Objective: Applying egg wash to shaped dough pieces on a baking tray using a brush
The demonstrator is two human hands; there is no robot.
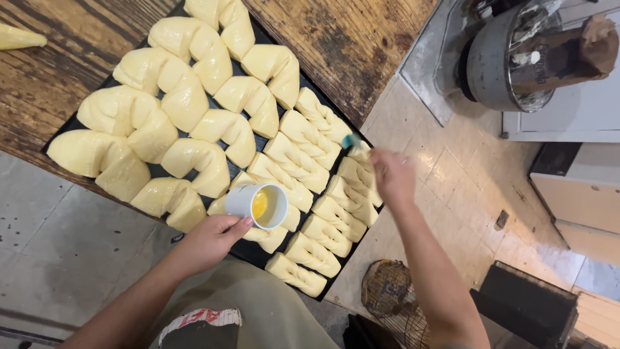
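Nearly every piece of shaped dough (194, 116) on the black tray (255, 253) already shows a wet, glossy coat, which I judge to mean that the brushing is close to finished. The larger curved pieces beyond the left hand's fingers gleam evenly, and so do the smaller ridged ones in the row that runs between the two hands. What seems left, as far as the shine tells, is the stretch right under the brush and perhaps the few pieces nearest the person's body; the blur there makes it hard to be sure.

The left hand (210, 240) is wrapped around a small white cup (257, 205), fingers clenched on its side and thumb by the rim, holding it tilted just above the near edge of the tray. Yellow egg wash (259, 204) lies in the bottom, only a shallow pool, so most appears used.

The right hand (392, 176) is blurred but closed on a pastry brush (352, 142), whose teal head sticks out past the fingers and sits touching or just above the dough at the tray's right edge.

One stray piece of dough (19, 37) lies on the wooden surface (349, 45), well apart from both hands, off the tray and looking duller.
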